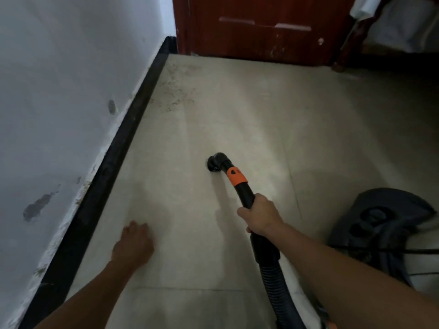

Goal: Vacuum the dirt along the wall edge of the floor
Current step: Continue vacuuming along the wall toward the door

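The right hand grips the vacuum tube to steer its nozzle, now apart from the baseboard, toward the dirt beside the baseboard farther on, while the left hand, seemingly open, rests near the baseboard for support

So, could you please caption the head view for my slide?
Right hand grips the vacuum wand, nozzle short of the dirt along the baseboard.

Ribbed hose out of frame at the bottom edge; blurred dark shape far right, unidentifiable.
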`<state>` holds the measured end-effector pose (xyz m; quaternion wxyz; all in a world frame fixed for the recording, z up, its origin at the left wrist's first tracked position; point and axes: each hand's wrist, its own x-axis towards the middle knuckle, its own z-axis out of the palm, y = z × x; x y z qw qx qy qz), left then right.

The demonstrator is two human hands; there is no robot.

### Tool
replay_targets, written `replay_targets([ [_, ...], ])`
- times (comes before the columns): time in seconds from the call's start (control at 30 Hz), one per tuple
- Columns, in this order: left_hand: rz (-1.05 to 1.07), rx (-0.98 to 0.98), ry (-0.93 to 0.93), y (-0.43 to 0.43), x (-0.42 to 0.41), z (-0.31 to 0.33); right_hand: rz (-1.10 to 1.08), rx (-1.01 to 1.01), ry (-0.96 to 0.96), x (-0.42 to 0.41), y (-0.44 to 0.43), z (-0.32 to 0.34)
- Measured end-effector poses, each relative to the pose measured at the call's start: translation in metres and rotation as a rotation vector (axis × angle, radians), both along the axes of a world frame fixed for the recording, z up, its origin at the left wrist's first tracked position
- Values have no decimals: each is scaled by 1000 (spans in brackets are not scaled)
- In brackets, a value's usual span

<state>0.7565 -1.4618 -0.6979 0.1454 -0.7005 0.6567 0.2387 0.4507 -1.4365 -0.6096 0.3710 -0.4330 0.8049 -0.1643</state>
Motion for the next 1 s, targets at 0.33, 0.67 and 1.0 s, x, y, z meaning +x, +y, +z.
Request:
replay_targets([
  [0.33,929,148,950,39,-74,170,229,194,-168,30,57,130],
  [0.67,1095,261,1053,76,-97,367,430,114,-24,63,181,288],
  [1.0,1194,241,991,153,-168,514,-11,-109,279,-44,280,466],
])
